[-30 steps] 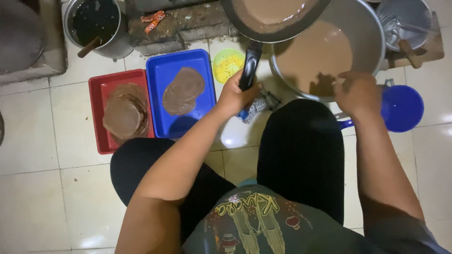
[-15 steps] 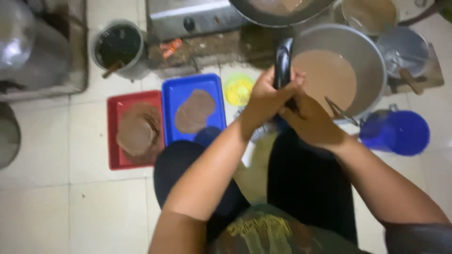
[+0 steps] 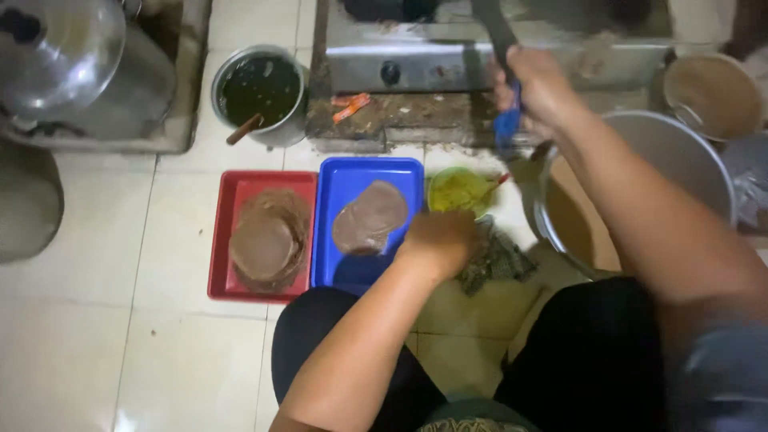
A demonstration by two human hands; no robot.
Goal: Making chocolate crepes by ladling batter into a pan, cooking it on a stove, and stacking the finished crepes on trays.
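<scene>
- Your right hand [image 3: 538, 90] is wrapped tight around a dark pan handle [image 3: 498, 32] — its long axis runs up and slightly left from your fist toward the stove [image 3: 448, 60], the pan itself out of view.
- Your left hand [image 3: 438, 240] rests knuckles-up on a dark cloth [image 3: 492, 264] at the blue tray's [image 3: 340, 276] right edge; I cannot tell its grip.
- The blue tray holds one brown flatbread [image 3: 370, 218]; the red tray [image 3: 220, 240] beside it holds a stack.
- A grey batter pot [image 3: 680, 160] sits under your right forearm.
</scene>
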